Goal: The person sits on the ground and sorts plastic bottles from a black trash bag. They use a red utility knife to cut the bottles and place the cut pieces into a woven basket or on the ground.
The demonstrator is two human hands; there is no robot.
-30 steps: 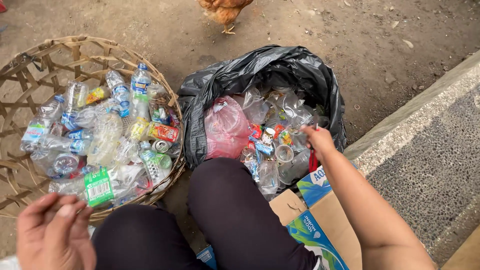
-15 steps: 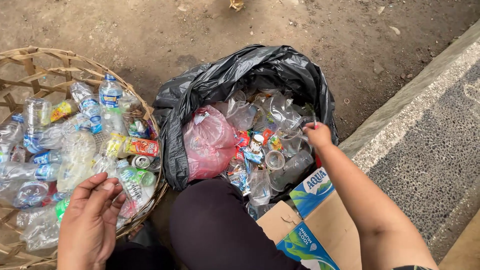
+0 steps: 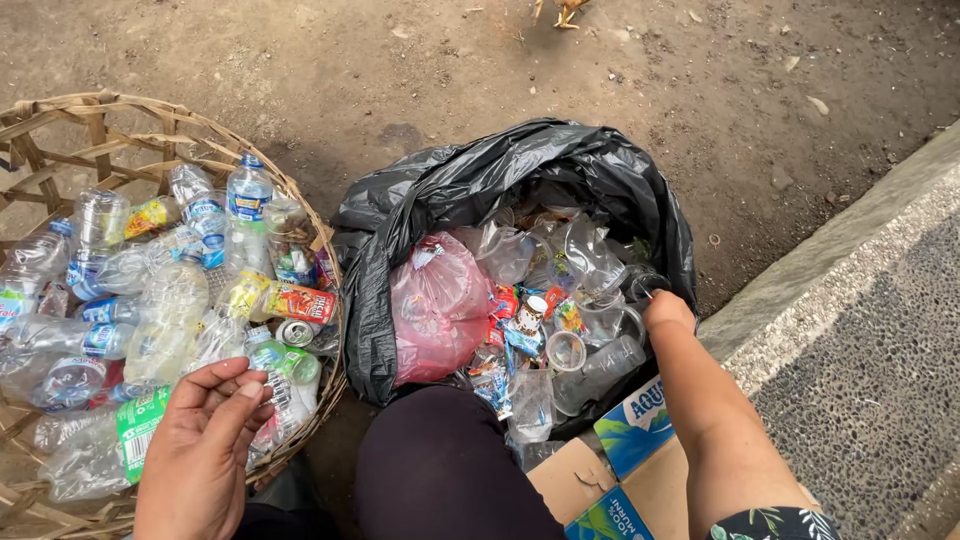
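The black plastic bag sits open on the dirt ground, stuffed with clear plastic cups, crumpled wrappers and a pink plastic bag on its left side. The right hand reaches into the bag's right edge among the clear cups; its fingers are curled downward out of sight, so whether they hold anything cannot be told. Left of the bag, just beside it, stands a woven basket full of clear plastic bottles. The left hand hovers over the basket's near rim, fingers loosely spread, holding nothing. Below the bag lies a cardboard box.
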